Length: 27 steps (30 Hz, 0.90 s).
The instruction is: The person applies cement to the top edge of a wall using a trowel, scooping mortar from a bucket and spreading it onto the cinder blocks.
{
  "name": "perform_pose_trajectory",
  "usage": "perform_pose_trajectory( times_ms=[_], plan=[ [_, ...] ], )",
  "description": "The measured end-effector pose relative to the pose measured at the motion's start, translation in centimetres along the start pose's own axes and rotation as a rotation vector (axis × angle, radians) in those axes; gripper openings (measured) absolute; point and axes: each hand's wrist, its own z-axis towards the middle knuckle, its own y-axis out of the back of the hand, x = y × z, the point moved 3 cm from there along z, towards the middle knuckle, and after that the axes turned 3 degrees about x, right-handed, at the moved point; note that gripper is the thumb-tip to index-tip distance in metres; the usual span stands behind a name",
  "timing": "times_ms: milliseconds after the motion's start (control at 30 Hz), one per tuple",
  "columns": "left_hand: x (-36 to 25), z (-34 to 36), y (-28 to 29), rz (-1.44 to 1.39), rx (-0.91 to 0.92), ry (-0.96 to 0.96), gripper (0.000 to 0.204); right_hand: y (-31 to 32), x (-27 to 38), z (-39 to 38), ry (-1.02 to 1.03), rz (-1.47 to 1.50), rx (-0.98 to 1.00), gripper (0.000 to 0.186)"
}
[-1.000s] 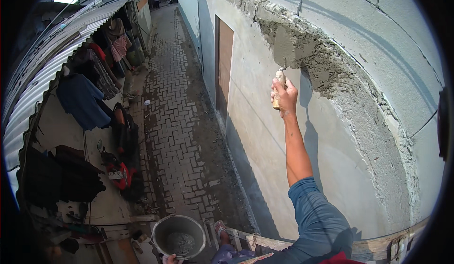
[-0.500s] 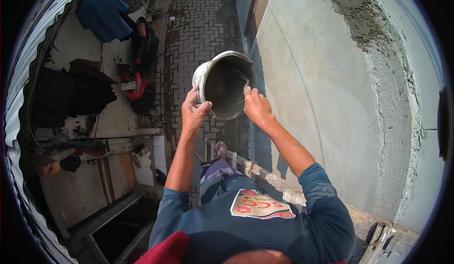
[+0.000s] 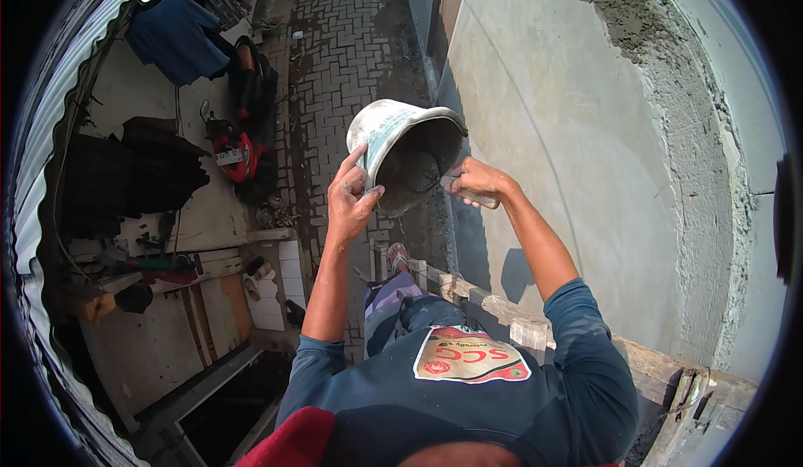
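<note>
My left hand (image 3: 350, 197) grips the near left rim of a pale, cement-smeared bucket (image 3: 378, 132), with the thumb at its mouth and the fingers along the outside. The bucket is tilted, its mouth facing back toward me and to the right. Grey residue coats its dark inside. At the right side of the mouth, my right hand (image 3: 481, 178) is closed around the pale handle of a trowel (image 3: 478, 199). The trowel's blade reaches into the bucket and is mostly lost in shadow there.
On the right rises a smooth grey wall (image 3: 552, 157) with a rough wet mortar band (image 3: 615, 15) toward its far edge. Wooden planks (image 3: 493, 304) lie below me. Further down is a paved alley (image 3: 343, 65); a red motorbike (image 3: 236, 153) and hanging clothes (image 3: 171, 36) are on the left.
The bucket has tipped further, showing more of its outer side, and shifted slightly right. My right hand has turned and moved right, bringing the trowel's handle into sight.
</note>
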Motion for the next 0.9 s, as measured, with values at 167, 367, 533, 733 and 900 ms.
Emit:
perform_pose_trajectory(
  times_ms=[167,367,533,733,900],
  plan=[
    [3.2,-1.2,0.2,-0.338,-0.111,0.141,0.017,-4.1,-2.0,0.2,0.146,0.713,0.348,0.025],
    [4.6,-2.1,0.9,-0.545,-0.236,0.409,0.051,-2.9,0.2,0.3,0.135,0.302,0.141,0.03],
    [6.5,-2.5,1.3,-0.711,-0.324,0.426,0.046,-2.2,2.3,-0.5,0.152,0.281,0.079,0.032],
    [10.6,-3.0,1.1,-0.879,-0.393,0.482,0.019,-0.9,4.9,-1.0,0.206,0.252,0.109,0.036],
    [11.6,-4.7,3.0,-0.883,-0.513,0.496,0.018,3.1,12.5,-2.5,0.345,0.227,0.209,0.04]
  ],
)
